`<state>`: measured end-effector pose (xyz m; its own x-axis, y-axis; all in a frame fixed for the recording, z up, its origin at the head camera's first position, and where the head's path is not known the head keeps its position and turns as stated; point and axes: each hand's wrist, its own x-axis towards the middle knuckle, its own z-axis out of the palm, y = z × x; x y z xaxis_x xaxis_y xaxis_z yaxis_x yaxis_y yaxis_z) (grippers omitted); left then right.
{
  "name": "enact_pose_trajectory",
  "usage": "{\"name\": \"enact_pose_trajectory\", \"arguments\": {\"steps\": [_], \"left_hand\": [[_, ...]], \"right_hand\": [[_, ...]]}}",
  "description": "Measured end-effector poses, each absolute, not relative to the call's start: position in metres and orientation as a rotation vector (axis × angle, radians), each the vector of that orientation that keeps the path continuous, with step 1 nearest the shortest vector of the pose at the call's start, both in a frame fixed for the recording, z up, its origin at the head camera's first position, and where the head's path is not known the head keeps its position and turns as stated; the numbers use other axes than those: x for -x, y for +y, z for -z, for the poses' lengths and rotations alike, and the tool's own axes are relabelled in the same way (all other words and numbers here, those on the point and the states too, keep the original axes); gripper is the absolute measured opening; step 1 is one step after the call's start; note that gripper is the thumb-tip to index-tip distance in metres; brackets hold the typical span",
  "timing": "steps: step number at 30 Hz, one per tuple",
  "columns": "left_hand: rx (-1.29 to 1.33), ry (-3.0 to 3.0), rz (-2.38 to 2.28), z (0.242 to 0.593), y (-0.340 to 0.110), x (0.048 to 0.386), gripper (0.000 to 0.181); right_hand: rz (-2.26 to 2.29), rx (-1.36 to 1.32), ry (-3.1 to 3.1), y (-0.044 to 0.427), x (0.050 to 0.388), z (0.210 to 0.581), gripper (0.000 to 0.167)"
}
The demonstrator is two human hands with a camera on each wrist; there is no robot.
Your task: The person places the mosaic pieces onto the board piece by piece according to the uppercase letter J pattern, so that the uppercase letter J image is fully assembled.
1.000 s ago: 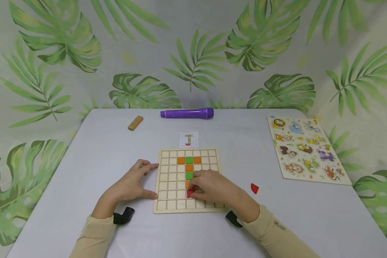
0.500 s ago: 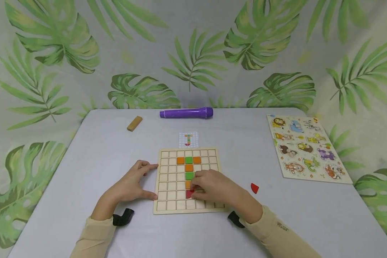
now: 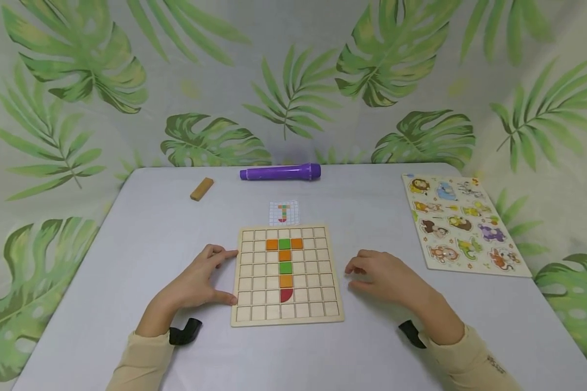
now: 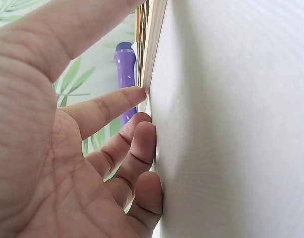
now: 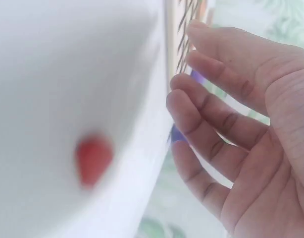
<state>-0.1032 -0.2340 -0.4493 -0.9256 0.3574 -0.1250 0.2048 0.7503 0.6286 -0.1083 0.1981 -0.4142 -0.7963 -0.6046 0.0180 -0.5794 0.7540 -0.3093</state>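
Note:
A wooden grid board [image 3: 254, 313] lies on the table with several orange and green square tiles set in a T-like column. Below them, a red quarter-circle tile [image 3: 286, 295] fills one cell. My left hand [image 3: 198, 279] touches the board's left edge with its thumb and index finger, the other fingers bent loosely against the table. Right of the board, my right hand [image 3: 386, 277] hovers with relaxed fingers and holds nothing. The right wrist view shows another red quarter-circle tile [image 5: 93, 159] on the table; my hand hides it in the head view.
Behind the board lies a small pattern card [image 3: 283, 213]. A purple toy microphone [image 3: 280, 172] and a small wooden block [image 3: 202, 189] rest near the far edge. An animal puzzle board [image 3: 462, 225] lies at the right.
My right hand has let go of the red tile in the grid and moved right, off the board, over the loose red tile. My left hand stays at the board's edge.

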Motion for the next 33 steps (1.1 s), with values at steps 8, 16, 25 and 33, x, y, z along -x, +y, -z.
{"name": "enact_pose_trajectory", "arguments": {"steps": [8, 16, 25, 33], "left_hand": [[-0.447, 2.709, -0.935, 0.449, -0.235, 0.102, 0.108], [-0.464, 2.712, -0.942, 0.447, -0.234, 0.102, 0.107], [-0.470, 2.718, -0.938, 0.448, -0.234, 0.103, 0.107], [-0.469, 2.720, -0.942, 0.449, -0.234, 0.102, 0.107]], "right_hand": [[0.441, 0.719, 2.907, 0.239, 0.101, 0.409, 0.031], [0.433, 0.577, 2.857, 0.260, 0.096, 0.415, 0.044], [0.482, 0.581, 2.851, 0.266, 0.094, 0.421, 0.035], [0.533, 0.623, 2.832, 0.265, 0.095, 0.423, 0.024]]}}
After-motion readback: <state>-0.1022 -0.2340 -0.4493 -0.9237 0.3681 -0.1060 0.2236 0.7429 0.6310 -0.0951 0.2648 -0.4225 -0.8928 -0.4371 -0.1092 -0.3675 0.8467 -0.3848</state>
